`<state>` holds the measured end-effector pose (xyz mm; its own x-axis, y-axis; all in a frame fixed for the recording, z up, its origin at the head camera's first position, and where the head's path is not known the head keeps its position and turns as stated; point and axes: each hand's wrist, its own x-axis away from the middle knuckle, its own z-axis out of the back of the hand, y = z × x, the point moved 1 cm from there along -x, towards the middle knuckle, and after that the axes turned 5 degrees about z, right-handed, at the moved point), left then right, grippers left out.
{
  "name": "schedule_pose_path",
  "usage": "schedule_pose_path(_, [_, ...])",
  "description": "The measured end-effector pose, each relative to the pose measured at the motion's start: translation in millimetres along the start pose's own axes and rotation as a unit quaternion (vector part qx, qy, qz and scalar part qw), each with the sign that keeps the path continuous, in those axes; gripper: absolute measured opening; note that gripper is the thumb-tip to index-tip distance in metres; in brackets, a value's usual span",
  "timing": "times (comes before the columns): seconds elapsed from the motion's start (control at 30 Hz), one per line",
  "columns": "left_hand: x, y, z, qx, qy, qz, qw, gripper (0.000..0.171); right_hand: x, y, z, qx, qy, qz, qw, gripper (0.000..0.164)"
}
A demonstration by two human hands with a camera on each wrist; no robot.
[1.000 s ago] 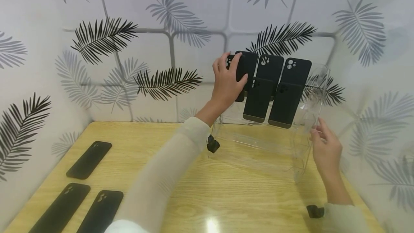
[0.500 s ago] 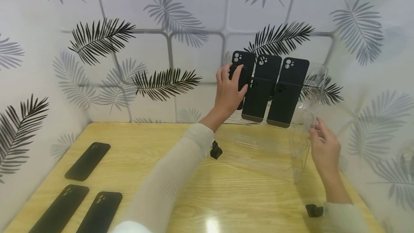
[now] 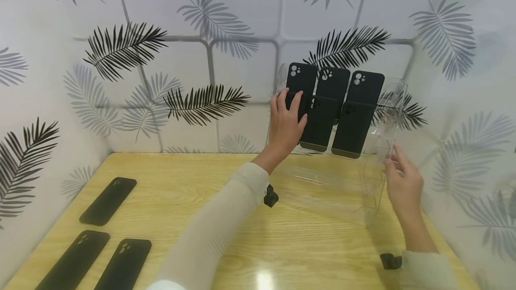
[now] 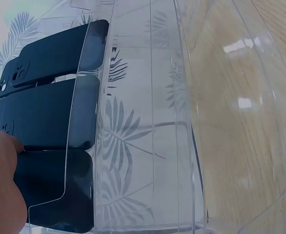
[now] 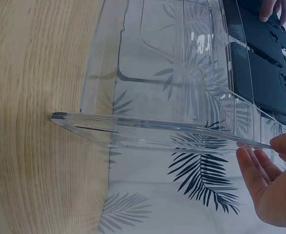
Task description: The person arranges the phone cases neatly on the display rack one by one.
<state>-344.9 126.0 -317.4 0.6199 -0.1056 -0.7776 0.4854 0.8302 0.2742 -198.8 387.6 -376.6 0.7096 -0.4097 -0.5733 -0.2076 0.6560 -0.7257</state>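
A clear acrylic display stand [image 3: 322, 178] holds black phone cases in two overlapping rows. My left hand [image 3: 283, 124] grips a phone case [image 4: 55, 190] at the left of the front row, fingers over its top and thumb at its right side. Its lower end sits behind the stand's clear front lip in the left wrist view. Beside it lean a middle case [image 3: 318, 124] and a right case [image 3: 351, 131]. Behind them, three cases show their camera cutouts, the leftmost case [image 3: 302, 77] above my fingers. My right hand [image 3: 405, 187] pinches the stand's right side panel [image 5: 157, 124].
At the table's left lie three more black phone cases: one at the back [image 3: 108, 201], one at front left [image 3: 74, 258] and one beside it [image 3: 125, 263]. A leaf-patterned wall covering [image 3: 225, 70] rises behind the wooden table [image 3: 242, 236].
My left hand has lowered the phone case into the left front place, uncovering the camera cutouts of the case behind. My right hand has stayed on the stand's side.
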Motion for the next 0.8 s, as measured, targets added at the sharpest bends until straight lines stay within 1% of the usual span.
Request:
schedule_pose_path(0.17, [1.0, 1.4, 0.0, -0.035, 0.001, -0.01, 0.9993, 0.06, -0.2, 0.4, -0.1, -0.001, 0.002, 0.001, 1.0, 0.047])
schedule_pose_path(0.27, [1.3, 1.9, 0.6, -0.06, -0.008, -0.012, 0.9981, 0.061, 0.0, 0.2, -0.1, 0.002, 0.004, 0.004, 1.0, 0.046])
schedule_pose_path(0.37, [1.4, 1.7, 0.9, -0.074, -0.019, -0.009, 0.9971, 0.062, 0.4, 0.0, -0.4, 0.001, 0.006, 0.009, 1.0, 0.046])
schedule_pose_path(0.53, [0.3, -0.2, 0.6, -0.07, -0.018, -0.008, 0.9974, 0.063, 0.3, 0.6, -1.5, -0.007, 0.006, 0.014, 1.0, 0.046])
schedule_pose_path(0.6, [-0.2, -0.8, 1.4, -0.059, -0.017, -0.007, 0.9981, 0.063, 0.6, 0.5, -2.1, -0.009, 0.008, 0.016, 1.0, 0.046])
schedule_pose_path(0.73, [-0.1, -2.8, 6.2, -0.04, -0.018, -0.005, 0.999, 0.063, 0.7, 1.3, -2.3, -0.004, 0.015, 0.02, 1.0, 0.045])
schedule_pose_path(0.8, [1.6, -4.6, 11.6, -0.028, -0.021, -0.002, 0.9994, 0.062, 0.9, 1.6, -2.0, -0.002, 0.015, 0.017, 1.0, 0.045])
